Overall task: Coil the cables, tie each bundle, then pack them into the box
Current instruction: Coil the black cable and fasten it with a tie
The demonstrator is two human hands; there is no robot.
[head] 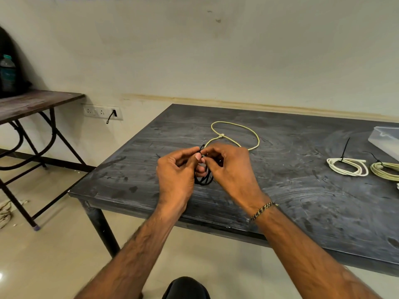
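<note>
Black cable coil pinched by both hands.

Both hands, left hand and right hand, pinch a black cable coil above the dark table. A yellow cable lies loose behind them.

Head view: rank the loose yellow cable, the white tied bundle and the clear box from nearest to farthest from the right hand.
From the right hand:
1. Loose yellow cable, just beyond the hands.
2. White tied bundle, off to the right.
3. Clear box, at the table's far right edge.
</note>
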